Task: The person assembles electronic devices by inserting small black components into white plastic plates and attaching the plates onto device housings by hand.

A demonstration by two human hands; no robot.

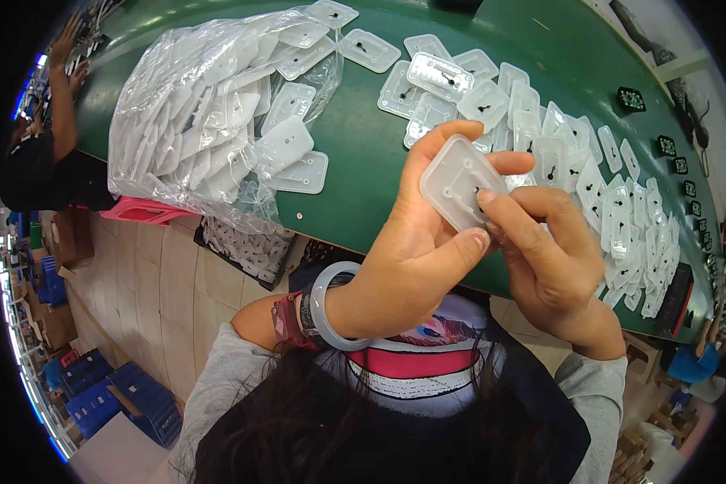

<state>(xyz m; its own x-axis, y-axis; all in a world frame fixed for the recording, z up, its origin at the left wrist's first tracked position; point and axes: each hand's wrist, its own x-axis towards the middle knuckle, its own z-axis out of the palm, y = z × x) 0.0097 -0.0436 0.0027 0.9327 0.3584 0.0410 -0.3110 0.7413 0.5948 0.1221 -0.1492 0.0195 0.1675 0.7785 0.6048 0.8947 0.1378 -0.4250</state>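
My left hand [427,234] is closed round the edges of a translucent white plastic cover [460,179], a rounded rectangle with small round bosses. It is held tilted above the green table. With thumb and index finger, my right hand [544,258] pinches at a small black part [477,192] near the middle of the cover. The fingertips hide most of that part. Behind my hands, similar covers [442,77] lie spread over the table, many with a small black piece at their centre. A dense row of them [621,226] runs down the right side.
A clear plastic bag [194,105] full of white covers sits at the table's left, some spilling out. Small black square parts [631,100] line the far right of the green table [355,194]. Below its edge stands a crate [246,250] of white pieces. Another person's arm [60,121] shows at far left.
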